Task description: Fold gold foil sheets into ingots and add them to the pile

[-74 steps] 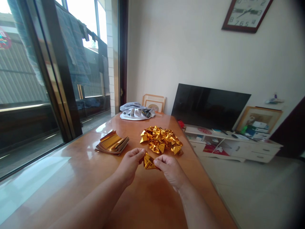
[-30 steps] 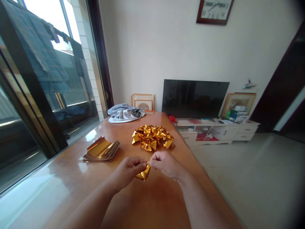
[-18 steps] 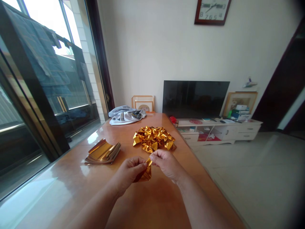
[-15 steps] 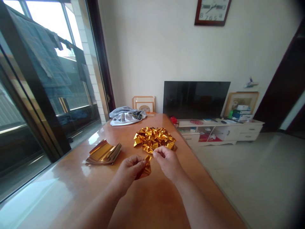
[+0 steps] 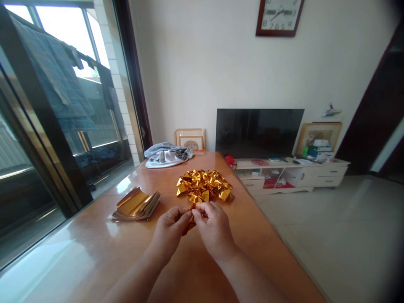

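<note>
My left hand [image 5: 170,233] and my right hand [image 5: 214,230] meet over the wooden table [image 5: 78,240], their fingertips pinching a small folded piece of gold foil [image 5: 191,219]. Most of that piece is hidden by my fingers. Just beyond my hands lies a heap of crumpled gold foil pieces [image 5: 203,186], close to my right hand but not touching it. To the left of my left hand sits a stack of flat gold foil sheets [image 5: 135,205].
A crumpled grey-white cloth [image 5: 167,158] and a picture frame [image 5: 190,139] stand at the table's far end. A glass door [image 5: 63,126] runs along the left. A low white cabinet [image 5: 284,176] and a dark television [image 5: 259,132] stand to the far right.
My right hand has moved left and closed on the foil piece, bringing both hands together. The foil piece, visible earlier, is now mostly covered by my fingers.
</note>
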`<state>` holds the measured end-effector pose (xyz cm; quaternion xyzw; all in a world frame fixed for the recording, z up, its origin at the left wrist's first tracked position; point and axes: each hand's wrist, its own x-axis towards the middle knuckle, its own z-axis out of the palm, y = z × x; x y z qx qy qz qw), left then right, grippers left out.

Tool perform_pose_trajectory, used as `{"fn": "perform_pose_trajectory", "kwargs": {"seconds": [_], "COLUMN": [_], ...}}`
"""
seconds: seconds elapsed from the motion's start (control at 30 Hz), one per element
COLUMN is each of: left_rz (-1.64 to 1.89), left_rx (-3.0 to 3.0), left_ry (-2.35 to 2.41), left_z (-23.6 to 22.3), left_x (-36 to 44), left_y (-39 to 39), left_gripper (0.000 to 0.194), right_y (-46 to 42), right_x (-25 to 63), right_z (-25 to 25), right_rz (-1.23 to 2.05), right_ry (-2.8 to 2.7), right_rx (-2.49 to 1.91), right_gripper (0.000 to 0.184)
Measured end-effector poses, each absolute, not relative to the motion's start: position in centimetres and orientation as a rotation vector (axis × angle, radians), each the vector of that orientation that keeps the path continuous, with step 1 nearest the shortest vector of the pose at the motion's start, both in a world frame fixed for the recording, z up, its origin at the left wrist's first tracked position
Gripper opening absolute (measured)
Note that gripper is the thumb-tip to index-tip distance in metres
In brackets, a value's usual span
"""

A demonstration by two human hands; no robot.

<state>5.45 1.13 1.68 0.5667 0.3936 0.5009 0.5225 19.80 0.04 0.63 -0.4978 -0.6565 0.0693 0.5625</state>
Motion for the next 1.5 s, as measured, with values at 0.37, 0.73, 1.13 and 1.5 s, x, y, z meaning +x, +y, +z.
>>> {"fn": "perform_pose_trajectory", "kwargs": {"seconds": [0.37, 0.73, 1.13, 1.5], "left_rz": [1.192, 1.194, 1.239, 1.240], "left_rx": [1.446, 1.464, 1.459, 1.495], "left_ry": [0.977, 1.006, 1.030, 0.997], "left_z": [2.1, 2.1, 1.9, 1.9], "left_x": [5.8, 6.1, 6.0, 6.0], "left_y": [0.7, 0.5, 0.7, 0.7], "left_gripper": [0.033, 0.036, 0.038, 0.034], "right_y": [0.0, -0.1, 0.3, 0.0], "right_x": [19.8, 19.7, 19.1, 19.3], "right_z": [0.7, 0.8, 0.0, 1.6], "right_rz": [0.107, 0.063, 0.477, 1.083], "right_ry": [-1.565, -1.573, -1.346, -1.098], "right_rx": [-1.215, -1.234, -1.158, -0.862], "right_gripper": [0.011, 0.016, 0.005, 0.012]}}
